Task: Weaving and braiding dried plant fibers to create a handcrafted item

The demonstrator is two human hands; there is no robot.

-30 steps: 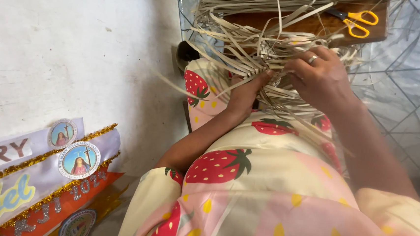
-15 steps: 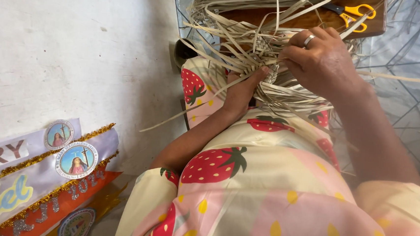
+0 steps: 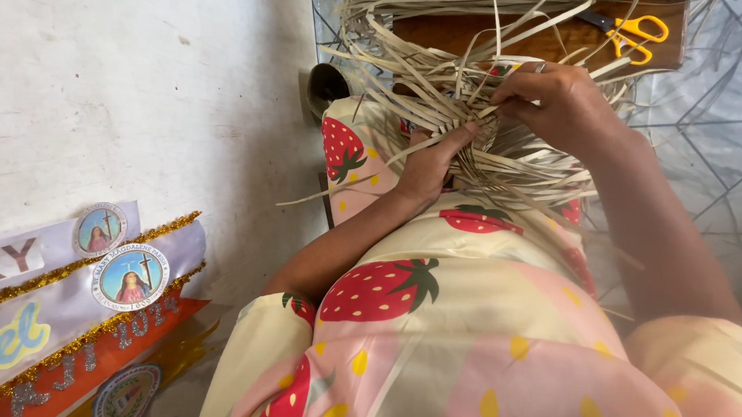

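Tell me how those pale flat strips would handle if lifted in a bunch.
The pale strips are thin and curve where they overhang, so they would probably flop and fan out. They look light for their bulk. Where the left hand and right hand pinch them they are interlaced, so that part likely holds together.

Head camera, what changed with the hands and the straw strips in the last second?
The right hand slid a little left over the woven strips, fingers pinching them. The left hand stayed under the bundle, thumb against it. A loose strip swung down-left, then lifted. The scissors and board stayed put.
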